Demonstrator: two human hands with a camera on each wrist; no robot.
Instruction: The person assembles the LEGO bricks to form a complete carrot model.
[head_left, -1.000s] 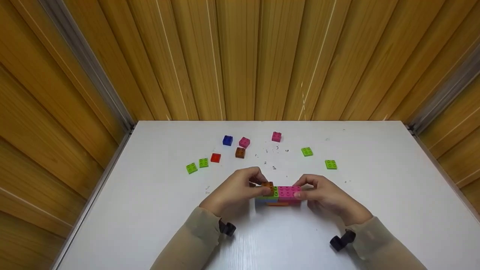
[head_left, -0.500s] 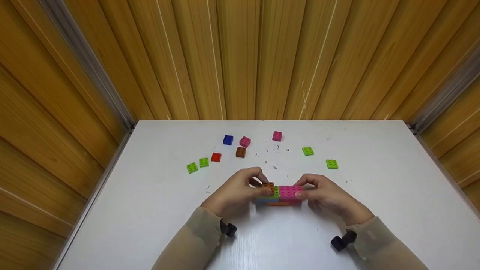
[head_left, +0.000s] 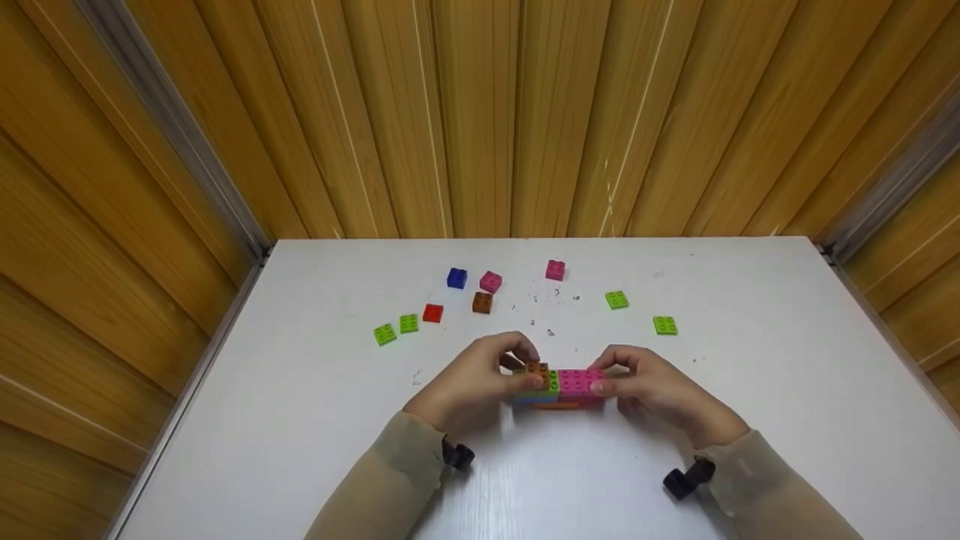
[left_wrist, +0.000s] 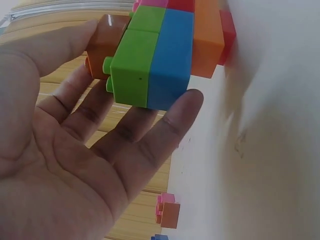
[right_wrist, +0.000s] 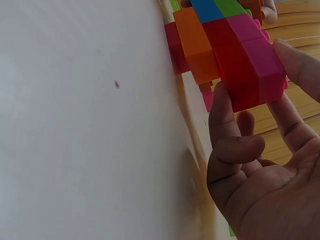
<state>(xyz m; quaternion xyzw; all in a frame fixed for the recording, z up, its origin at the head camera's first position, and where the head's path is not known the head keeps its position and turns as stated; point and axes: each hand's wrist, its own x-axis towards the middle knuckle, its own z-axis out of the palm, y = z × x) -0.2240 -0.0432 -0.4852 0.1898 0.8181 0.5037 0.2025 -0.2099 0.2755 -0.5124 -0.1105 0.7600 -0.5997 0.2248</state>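
My left hand [head_left: 476,379] pinches a brown toy brick [head_left: 537,369] between thumb and fingers, on the left end of a built stack. Under it lie light green bricks [left_wrist: 131,70], then a blue layer [left_wrist: 171,62]. My right hand [head_left: 652,386] grips the other end, with thumb and fingers around the pink bricks [head_left: 579,381] and the red layer [right_wrist: 240,75] below them. Beneath the middle sits an orange brick [left_wrist: 206,40], and a lower red brick [right_wrist: 177,47] shows under that. Fingers hide part of the brown brick.
On the white table [head_left: 300,420] beyond the hands lie loose bricks: blue [head_left: 457,278], two pink including one at the back [head_left: 555,270], brown [head_left: 482,303], red [head_left: 433,313] and several light green [head_left: 664,325]. Wood-patterned walls [head_left: 480,120] enclose the table's back and sides.
Both hands keep the same hold on the stack. The whole head view has shifted very slightly; no brick has visibly moved.
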